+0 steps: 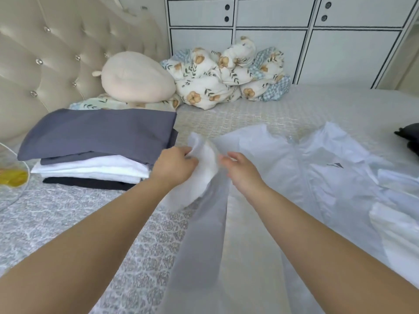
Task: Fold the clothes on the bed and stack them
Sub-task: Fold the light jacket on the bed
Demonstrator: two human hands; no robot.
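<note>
White jacket point(294, 177) sleeve is gripped by the left hand point(174, 166); right hand point(240, 171) hangs relaxed. Sleeve should be smoothed before being folded toward 3 o'clock.

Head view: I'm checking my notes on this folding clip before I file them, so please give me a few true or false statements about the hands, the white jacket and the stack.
1. The left hand grips a bunched part of the white jacket. True.
2. The folded stack has a black garment on top. False: a grey-blue one is on top; the black one is at the bottom.
3. The stack lies to the left of the jacket. True.
4. The right hand rests on the plush pillow. False: it is at the jacket, beside the left hand.
5. The jacket is already folded on the stack. False: it lies spread on the bed.
</note>
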